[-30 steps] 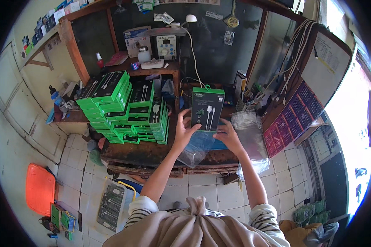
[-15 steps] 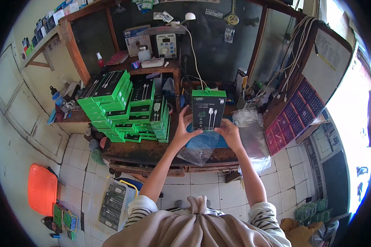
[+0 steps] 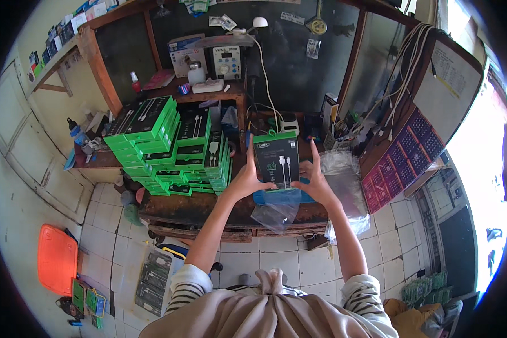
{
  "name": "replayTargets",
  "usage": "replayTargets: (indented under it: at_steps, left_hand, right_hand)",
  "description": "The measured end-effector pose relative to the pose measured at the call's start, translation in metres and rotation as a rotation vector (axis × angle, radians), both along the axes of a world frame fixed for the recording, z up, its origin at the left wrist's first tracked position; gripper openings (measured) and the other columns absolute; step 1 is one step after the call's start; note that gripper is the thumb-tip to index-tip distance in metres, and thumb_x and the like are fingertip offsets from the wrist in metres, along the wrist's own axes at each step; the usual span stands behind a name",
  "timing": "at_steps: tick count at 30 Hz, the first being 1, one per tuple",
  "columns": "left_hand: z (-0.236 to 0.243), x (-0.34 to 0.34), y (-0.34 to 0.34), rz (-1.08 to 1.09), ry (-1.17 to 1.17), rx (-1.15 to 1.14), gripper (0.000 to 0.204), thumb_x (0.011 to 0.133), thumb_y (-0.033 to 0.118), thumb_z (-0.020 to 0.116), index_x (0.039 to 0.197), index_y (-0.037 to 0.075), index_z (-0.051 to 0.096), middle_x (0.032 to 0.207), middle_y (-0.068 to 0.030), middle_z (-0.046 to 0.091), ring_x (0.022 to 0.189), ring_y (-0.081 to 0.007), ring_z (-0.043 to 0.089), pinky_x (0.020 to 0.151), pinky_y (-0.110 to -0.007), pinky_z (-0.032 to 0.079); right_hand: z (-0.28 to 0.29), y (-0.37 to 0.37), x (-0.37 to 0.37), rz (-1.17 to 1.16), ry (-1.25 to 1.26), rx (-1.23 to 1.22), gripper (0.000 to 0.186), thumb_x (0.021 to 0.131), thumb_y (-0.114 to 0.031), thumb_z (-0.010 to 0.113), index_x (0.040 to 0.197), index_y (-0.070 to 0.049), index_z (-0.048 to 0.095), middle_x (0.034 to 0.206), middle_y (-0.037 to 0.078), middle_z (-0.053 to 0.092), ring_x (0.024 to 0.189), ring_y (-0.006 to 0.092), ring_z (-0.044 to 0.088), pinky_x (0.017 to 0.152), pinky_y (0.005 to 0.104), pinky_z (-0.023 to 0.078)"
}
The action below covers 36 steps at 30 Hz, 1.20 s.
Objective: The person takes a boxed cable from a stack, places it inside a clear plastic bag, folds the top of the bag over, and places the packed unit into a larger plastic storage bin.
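Observation:
A black and green charging cable box [image 3: 278, 160], printed with a white cable, stands upright between my hands above the table. My left hand [image 3: 247, 177] grips its left side, thumb across the lower front and fingers pointing up along the edge. On the other side my right hand [image 3: 316, 179] presses its thumb to the lower right corner; its index finger sticks up apart from the box, and the other fingers bend near the edge. A clear plastic bag [image 3: 279, 217] hangs at the box's lower end; how far it wraps the box I cannot tell.
Stacks of similar green and black boxes [image 3: 152, 135] fill the table's left. Clear plastic bags [image 3: 343, 191] lie on the right, by a basket of tools [image 3: 337, 141]. Under the hands is a blue mat [image 3: 307, 196]. A bin of boxes [image 3: 155, 279] stands on the floor.
The box has moved slightly left and down toward me. My right index finger has lifted away from the box, and my left fingers have straightened upward.

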<state>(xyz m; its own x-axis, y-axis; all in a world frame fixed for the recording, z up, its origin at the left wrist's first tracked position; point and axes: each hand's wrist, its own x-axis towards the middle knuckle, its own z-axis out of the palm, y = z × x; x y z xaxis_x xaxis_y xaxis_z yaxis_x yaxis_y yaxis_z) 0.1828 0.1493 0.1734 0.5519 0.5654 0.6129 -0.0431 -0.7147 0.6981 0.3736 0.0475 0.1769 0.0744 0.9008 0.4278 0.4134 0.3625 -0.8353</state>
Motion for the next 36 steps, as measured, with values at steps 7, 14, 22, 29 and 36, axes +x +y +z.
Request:
replayTargets:
  at_steps: [7, 14, 22, 29, 36]
  left_hand:
    - [0.028, -0.008, 0.000, -0.151, 0.239, -0.234, 0.117, 0.060, 0.008, 0.080, 0.138, 0.015, -0.009, 0.133, -0.0224, 0.031, 0.118, -0.0278, 0.042, 0.091, -0.036, 0.042]
    - [0.015, -0.007, 0.011, -0.159, 0.049, -0.262, 0.090, 0.065, 0.007, 0.076, 0.131, 0.012, 0.015, 0.116, -0.0146, 0.049, 0.107, -0.0257, 0.052, 0.083, -0.038, 0.046]
    - [0.013, -0.010, 0.005, -0.252, 0.113, -0.321, 0.101, 0.063, 0.002, 0.075, 0.138, 0.017, 0.009, 0.119, -0.0159, 0.047, 0.105, -0.0239, 0.051, 0.085, -0.038, 0.045]
    - [0.007, -0.005, 0.001, -0.212, -0.022, -0.323, 0.102, 0.065, -0.004, 0.071, 0.140, 0.022, 0.007, 0.123, -0.0183, 0.046, 0.104, -0.0238, 0.053, 0.083, -0.035, 0.047]
    - [0.005, -0.009, 0.005, -0.167, 0.041, -0.303, 0.081, 0.067, -0.002, 0.071, 0.133, 0.017, 0.029, 0.121, -0.0119, 0.048, 0.101, -0.0182, 0.054, 0.076, -0.030, 0.051]
  right_hand:
    - [0.016, 0.003, -0.006, -0.003, -0.026, -0.050, 0.107, 0.066, 0.007, 0.069, 0.140, -0.020, -0.003, 0.097, 0.015, 0.057, 0.089, 0.0255, 0.058, 0.080, 0.0372, 0.049]
    - [0.018, 0.006, -0.006, 0.029, -0.044, -0.066, 0.100, 0.068, 0.005, 0.069, 0.140, -0.020, 0.004, 0.112, 0.016, 0.054, 0.093, 0.0245, 0.059, 0.079, 0.0357, 0.049]
    - [0.019, 0.010, -0.006, -0.050, 0.011, -0.020, 0.085, 0.070, 0.005, 0.066, 0.136, -0.018, 0.017, 0.107, 0.014, 0.053, 0.094, 0.0237, 0.059, 0.080, 0.0345, 0.048]
    - [0.009, 0.013, -0.007, 0.041, -0.037, 0.007, 0.075, 0.075, 0.005, 0.061, 0.134, -0.017, 0.020, 0.117, 0.015, 0.048, 0.098, 0.0240, 0.057, 0.081, 0.0356, 0.048]
    - [0.013, 0.004, -0.011, 0.038, -0.085, -0.080, 0.073, 0.074, 0.001, 0.064, 0.133, -0.016, 0.024, 0.125, 0.013, 0.044, 0.098, 0.0271, 0.056, 0.081, 0.0358, 0.049]
